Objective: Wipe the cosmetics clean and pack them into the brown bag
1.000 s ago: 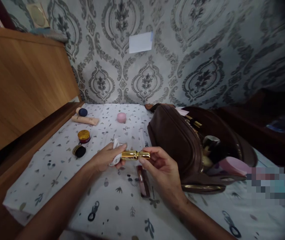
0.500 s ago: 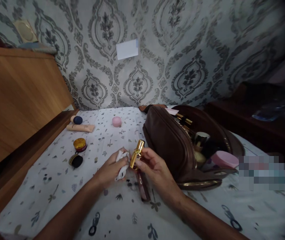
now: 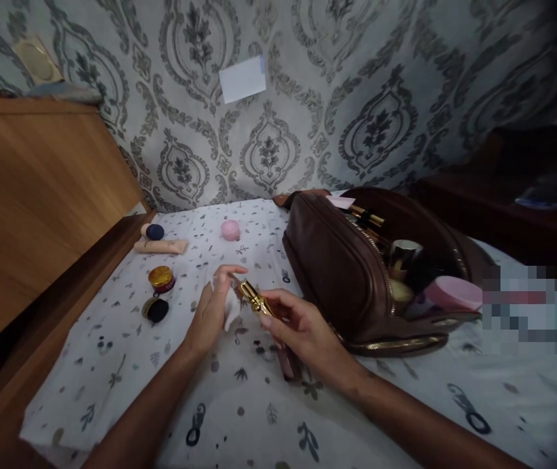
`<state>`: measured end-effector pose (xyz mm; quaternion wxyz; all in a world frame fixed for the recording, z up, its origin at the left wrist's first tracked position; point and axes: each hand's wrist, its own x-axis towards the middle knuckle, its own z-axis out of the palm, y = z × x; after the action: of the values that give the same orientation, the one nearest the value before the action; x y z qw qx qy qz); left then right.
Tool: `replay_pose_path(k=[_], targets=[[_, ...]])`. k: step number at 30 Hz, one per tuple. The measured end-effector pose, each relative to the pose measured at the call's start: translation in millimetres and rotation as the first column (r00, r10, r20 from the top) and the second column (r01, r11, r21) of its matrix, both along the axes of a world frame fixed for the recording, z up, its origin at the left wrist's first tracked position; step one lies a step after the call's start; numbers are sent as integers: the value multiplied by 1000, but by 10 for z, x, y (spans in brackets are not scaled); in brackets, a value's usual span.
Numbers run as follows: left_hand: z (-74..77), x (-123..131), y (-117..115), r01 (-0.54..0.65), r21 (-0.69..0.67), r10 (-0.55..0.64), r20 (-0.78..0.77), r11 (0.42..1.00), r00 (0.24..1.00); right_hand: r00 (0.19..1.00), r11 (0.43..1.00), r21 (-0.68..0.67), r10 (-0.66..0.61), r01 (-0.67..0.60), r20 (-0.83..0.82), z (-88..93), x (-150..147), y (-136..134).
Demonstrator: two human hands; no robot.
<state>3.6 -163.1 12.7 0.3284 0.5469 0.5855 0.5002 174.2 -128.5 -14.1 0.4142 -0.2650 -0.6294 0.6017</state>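
Currently, right hand (image 3: 300, 322): thumb and fingertips pinch a gold tube (image 3: 256, 302) by its near end, its far end pointing to 11 o'clock. Clock centred on this tube, 12 at the wall. The low grip probably serves to leave the far end exposed.

Left hand (image 3: 208, 312), at 9 o'clock: holds a white cloth (image 3: 232, 310) on its inner side, facing the tube. Index finger extends over the tube's far end; contact cannot be told. Remaining fingers mostly hidden. The cloth presumably sits there so that it can meet the gold surface.

Just beyond the right fingers, at 5 o'clock: a dark tube (image 3: 289, 366) lies on the sheet (image 3: 239, 426), partly covered by the hand; apparently parked within easy reach.

Further out, at 2 to 3 o'clock: brown bag (image 3: 329, 257), unzipped, mouth turned to the right. Brushes (image 3: 369, 216) and a pink cup (image 3: 454, 293) show inside, bunched together, perhaps for storage.

At 11 o'clock: round pink pot (image 3: 230, 230), alone. At 9 to 10 o'clock: gold-lidded jar (image 3: 161, 279), black brush (image 3: 156, 309) and beige tube (image 3: 161, 246), loosely spaced, likely to keep each separate.
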Motion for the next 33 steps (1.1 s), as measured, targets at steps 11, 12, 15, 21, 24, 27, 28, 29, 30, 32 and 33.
replay_pose_path(k=[11,12,15,21,24,27,28,29,30,32,33], targets=[[-82,-22,17,230,138,-150,-435,963,888,987,964,252,-111,79,118,-64,18,-20],[-76,-26,18,192,118,-129,-406,974,904,984,950,302,-126,83,127,-61,24,-26],[-34,-16,18,68,73,-42,-303,995,952,978,916,393,-149,81,144,-33,39,-49],[16,13,45,-30,-38,25,-118,999,993,975,902,417,-182,115,125,28,58,-52],[5,0,64,-16,-132,24,60,991,998,976,906,395,-201,150,89,8,58,-28],[-6,-18,78,7,-144,21,193,990,981,977,933,316,-204,173,66,-26,41,-1],[-6,-26,79,9,-139,22,219,990,975,978,945,275,-199,175,61,-32,35,7],[-5,-34,79,9,-127,22,238,992,971,980,958,228,-190,173,54,-33,29,13],[-1,-44,77,12,-108,15,252,994,968,983,969,179,-179,168,49,-30,25,19],[15,-68,66,38,-57,-21,263,998,965,987,984,92,-157,153,34,-15,21,28],[27,-81,58,59,-32,-48,261,998,964,989,988,60,-147,145,26,-6,21,31]])
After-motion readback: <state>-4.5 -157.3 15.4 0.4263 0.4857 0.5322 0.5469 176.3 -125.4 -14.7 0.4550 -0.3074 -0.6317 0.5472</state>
